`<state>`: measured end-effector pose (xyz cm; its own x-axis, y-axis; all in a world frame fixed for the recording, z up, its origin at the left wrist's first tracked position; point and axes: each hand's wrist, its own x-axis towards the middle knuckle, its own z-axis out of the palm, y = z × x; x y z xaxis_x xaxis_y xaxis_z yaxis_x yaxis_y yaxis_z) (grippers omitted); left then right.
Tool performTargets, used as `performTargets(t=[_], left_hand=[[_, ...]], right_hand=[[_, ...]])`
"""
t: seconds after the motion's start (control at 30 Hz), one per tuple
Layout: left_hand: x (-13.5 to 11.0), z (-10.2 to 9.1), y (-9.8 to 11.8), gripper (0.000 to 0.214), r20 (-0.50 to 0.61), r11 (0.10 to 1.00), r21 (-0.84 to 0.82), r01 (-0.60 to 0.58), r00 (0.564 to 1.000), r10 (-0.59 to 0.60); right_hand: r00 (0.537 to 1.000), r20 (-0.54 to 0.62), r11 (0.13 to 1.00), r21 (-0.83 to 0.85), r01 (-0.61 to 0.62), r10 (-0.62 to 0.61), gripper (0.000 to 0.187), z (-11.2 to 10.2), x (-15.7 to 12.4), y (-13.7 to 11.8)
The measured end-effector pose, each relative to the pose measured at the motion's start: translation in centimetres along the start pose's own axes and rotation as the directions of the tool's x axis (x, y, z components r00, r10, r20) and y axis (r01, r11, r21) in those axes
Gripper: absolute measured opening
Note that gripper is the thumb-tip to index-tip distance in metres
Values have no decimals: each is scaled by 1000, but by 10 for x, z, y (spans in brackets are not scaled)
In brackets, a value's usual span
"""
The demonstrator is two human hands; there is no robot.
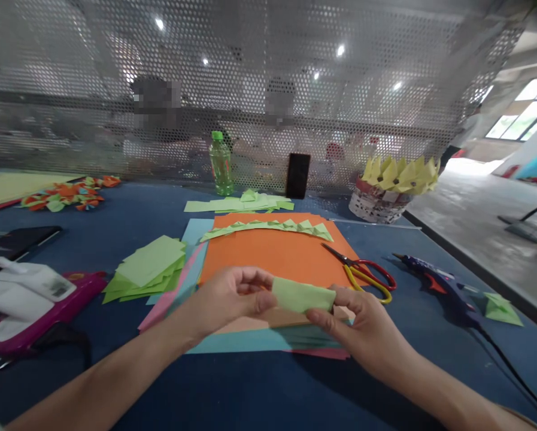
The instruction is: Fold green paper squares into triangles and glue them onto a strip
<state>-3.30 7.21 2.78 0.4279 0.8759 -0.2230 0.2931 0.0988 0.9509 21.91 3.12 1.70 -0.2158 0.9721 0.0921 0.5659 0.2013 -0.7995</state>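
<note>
A small folded piece of light green paper [302, 296] is held in the air between both hands, above a stack of coloured paper. My left hand [239, 296] pinches its left end, and my right hand [351, 317] grips the right end between thumb and fingers. Beneath lies an orange sheet [268, 254] on top of the stack. A strip with green folded paper points [270, 225] curves across its far part. Scissors [362, 269] with red and yellow handles rest at the stack's right edge.
On the left are green paper sheets [154, 263] and a magenta power strip [79, 287]. A glue gun [448, 284] and a green folded piece [501, 308] lie right. Farther back stand a green bottle [221, 164], a phone [297, 175] and a basket [380, 200] with yellow points.
</note>
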Motion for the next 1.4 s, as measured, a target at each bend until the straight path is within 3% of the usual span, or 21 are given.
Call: performTargets(t=[0.07, 0.13, 0.33, 0.43, 0.57, 0.67, 0.83, 0.93, 1.07, 1.27, 1.4], left_hand=[[-1, 9, -1, 49, 133, 998, -53, 23, 991, -16], [-2, 15, -3, 44, 181, 997, -74, 34, 983, -20], [-2, 18, -2, 29, 139, 992, -128, -3, 990, 21], [-3, 15, -2, 32, 95, 993, -113, 25, 995, -14], [-2, 2, -5, 39, 20, 995, -83, 55, 998, -53], [0, -8, -5, 40, -53, 998, -52, 43, 998, -46], [1, -1, -3, 37, 21, 996, -5, 85, 996, -84], [0, 9, -1, 33, 69, 997, 10, 81, 994, -82], [-2, 12, -1, 31, 93, 997, 39, 71, 993, -74], [-1, 11, -4, 35, 56, 997, 23, 69, 996, -70], [1, -2, -2, 35, -35, 998, 23, 60, 998, -59]], right_hand=[[1000, 8, 1000, -20, 18, -18, 39, 3, -1, -2], [1000, 16, 998, -50, 22, -21, 37, 5, -2, -2], [999, 11, 997, -75, 32, -31, 39, 6, -2, 1], [999, -4, 996, -65, 53, -53, 41, 5, -1, -1], [997, 14, 997, -15, 76, -76, 36, 0, 1, -1], [999, -32, 1000, 22, 21, -21, 34, -5, 5, 2], [986, -160, 994, 87, 68, -53, 33, -4, 3, 2], [992, -76, 986, 130, 106, -97, 30, 1, -1, -1], [997, 41, 996, 63, 57, -59, 26, 4, -1, -4], [999, 21, 999, -33, 32, -31, 29, 6, 2, -7], [1000, 30, 999, -50, 9, -7, 31, 2, 3, -7]])
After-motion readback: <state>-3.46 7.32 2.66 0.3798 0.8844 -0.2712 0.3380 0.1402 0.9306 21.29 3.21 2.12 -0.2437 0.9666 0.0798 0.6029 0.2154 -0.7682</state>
